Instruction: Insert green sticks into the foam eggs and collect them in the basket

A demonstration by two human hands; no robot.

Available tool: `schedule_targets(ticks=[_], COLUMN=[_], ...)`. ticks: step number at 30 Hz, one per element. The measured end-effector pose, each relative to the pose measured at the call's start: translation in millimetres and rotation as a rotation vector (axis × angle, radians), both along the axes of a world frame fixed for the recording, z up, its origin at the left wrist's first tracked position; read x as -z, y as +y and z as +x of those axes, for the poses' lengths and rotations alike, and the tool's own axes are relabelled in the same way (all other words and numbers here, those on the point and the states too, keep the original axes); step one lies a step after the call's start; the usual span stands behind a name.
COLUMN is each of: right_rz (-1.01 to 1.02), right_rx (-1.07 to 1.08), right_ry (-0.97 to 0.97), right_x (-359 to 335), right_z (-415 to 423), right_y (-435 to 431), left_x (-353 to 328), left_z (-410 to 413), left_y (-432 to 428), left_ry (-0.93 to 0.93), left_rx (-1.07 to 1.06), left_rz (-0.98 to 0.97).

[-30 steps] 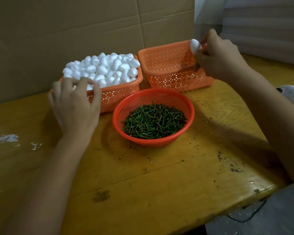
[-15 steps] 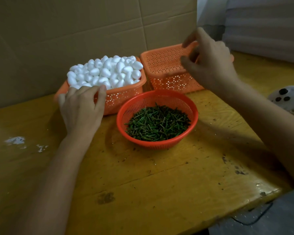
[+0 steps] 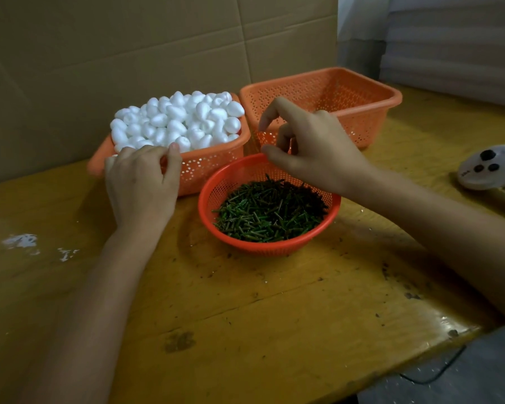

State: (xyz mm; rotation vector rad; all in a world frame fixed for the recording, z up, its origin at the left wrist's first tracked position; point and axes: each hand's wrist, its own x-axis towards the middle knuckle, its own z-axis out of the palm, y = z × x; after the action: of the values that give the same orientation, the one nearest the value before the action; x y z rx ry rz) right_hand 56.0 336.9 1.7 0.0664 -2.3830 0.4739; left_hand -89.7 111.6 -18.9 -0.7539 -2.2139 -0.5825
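Observation:
White foam eggs [image 3: 181, 118] are heaped in an orange rectangular basket [image 3: 210, 164] at the back left. My left hand [image 3: 142, 182] rests at the basket's front rim with fingers curled under. A bit of white at its little-finger side looks like a foam egg [image 3: 110, 164] in its grip. Green sticks [image 3: 271, 214] fill a round red basket [image 3: 260, 247] in the middle. My right hand [image 3: 312, 147] hovers over that basket's far rim, fingers loosely bent, holding nothing. Behind it stands a second orange basket [image 3: 370, 107], its inside mostly hidden.
A cardboard wall [image 3: 129, 53] closes off the back. A white round object with dark spots [image 3: 490, 166] lies at the right edge of the wooden table [image 3: 245, 316]. White crumbs [image 3: 21, 240] are scattered at the left. A thin cable [image 3: 435, 374] runs below the front right corner.
My right hand let go of the foam egg over the back right basket, then came down toward the stick basket. My left hand stayed at the egg basket's front and curled its fingers.

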Motion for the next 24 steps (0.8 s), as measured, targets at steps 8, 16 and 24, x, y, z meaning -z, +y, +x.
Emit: schedule_targets(ticks=[8,16,24], right_rz=[-0.019,-0.037,-0.034], right_rx=[-0.013,-0.027,-0.029], right_ry=[-0.007,-0.014,-0.019], right_x=[1.0,2.0,1.8], right_z=[-0.8,-1.7,-2.5], right_y=[0.5,0.1,-0.1], left_x=[-2.0,-2.5,-4.2], left_z=[3.1,1.6,1.9], left_y=[0.6,1.1,3.0], left_ry=[0.018,-0.009,-0.052], left_rx=[0.055,0.028,0.033], left_rz=[-0.01,-0.074,-0.052])
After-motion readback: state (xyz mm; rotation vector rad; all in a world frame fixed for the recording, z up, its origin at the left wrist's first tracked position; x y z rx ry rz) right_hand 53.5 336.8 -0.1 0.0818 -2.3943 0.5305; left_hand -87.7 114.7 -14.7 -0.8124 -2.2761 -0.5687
